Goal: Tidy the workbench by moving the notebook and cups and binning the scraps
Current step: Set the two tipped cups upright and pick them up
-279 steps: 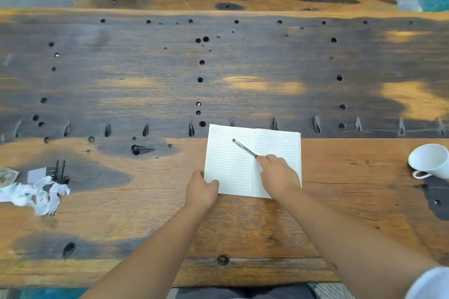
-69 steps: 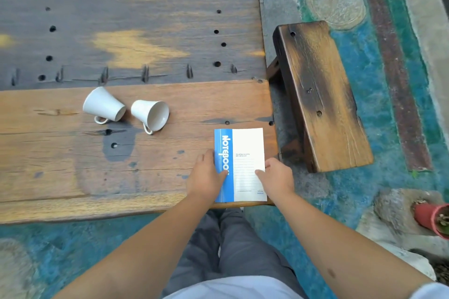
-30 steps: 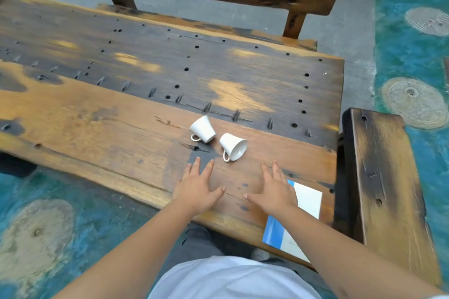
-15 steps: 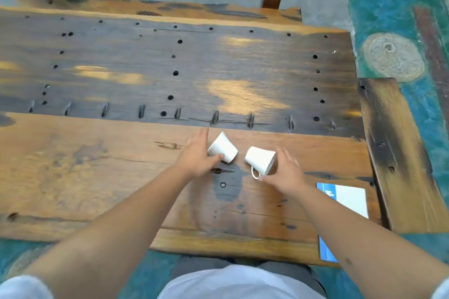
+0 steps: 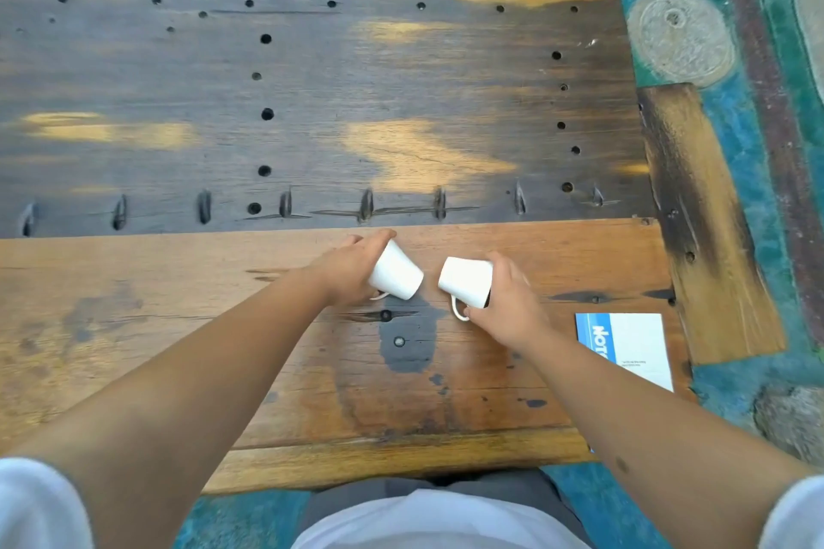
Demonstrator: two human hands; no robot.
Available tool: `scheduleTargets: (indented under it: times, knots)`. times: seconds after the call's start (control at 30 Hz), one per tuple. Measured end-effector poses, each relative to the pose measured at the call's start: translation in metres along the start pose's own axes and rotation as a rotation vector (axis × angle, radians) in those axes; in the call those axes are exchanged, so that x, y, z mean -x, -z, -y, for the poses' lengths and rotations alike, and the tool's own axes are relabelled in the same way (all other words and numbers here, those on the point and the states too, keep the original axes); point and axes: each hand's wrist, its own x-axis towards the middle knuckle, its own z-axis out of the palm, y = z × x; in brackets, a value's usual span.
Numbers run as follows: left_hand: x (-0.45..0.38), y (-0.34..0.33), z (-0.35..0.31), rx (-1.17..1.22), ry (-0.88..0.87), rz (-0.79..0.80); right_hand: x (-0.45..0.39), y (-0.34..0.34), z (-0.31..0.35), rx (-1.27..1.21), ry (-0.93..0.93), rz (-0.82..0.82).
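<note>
A person's left hand wraps one white cup while the right hand clasps its twin, both cups tipped on their sides on the wooden workbench, apparently gripped for lifting together. At the right corner lies the closed blue-and-white notebook. Half a second earlier, the fingers were only reaching the cups.
</note>
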Motion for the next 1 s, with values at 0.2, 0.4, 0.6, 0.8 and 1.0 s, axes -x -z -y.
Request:
scheduleTargets:
  times: [0.2,0.4,0.6,0.8,1.0]
  knots:
    - [0.003,-0.01,-0.002,0.087,-0.036,-0.075,0.005,0.004,-0.005,-0.017,-0.01,0.016]
    - [0.011,-0.028,-0.03,0.148,0.044,-0.193,0.006,0.01,-0.007,0.216,0.076,-0.045]
    - [0.011,-0.043,-0.069,0.01,0.186,-0.284,0.005,0.004,-0.001,0.388,0.018,-0.037]
    - [0.008,-0.048,-0.087,-0.144,0.277,-0.227,0.004,0.009,-0.002,0.301,-0.051,0.157]
    - [0.02,-0.041,-0.072,-0.113,0.126,-0.242,0.006,0.026,-0.019,0.041,-0.03,0.183]
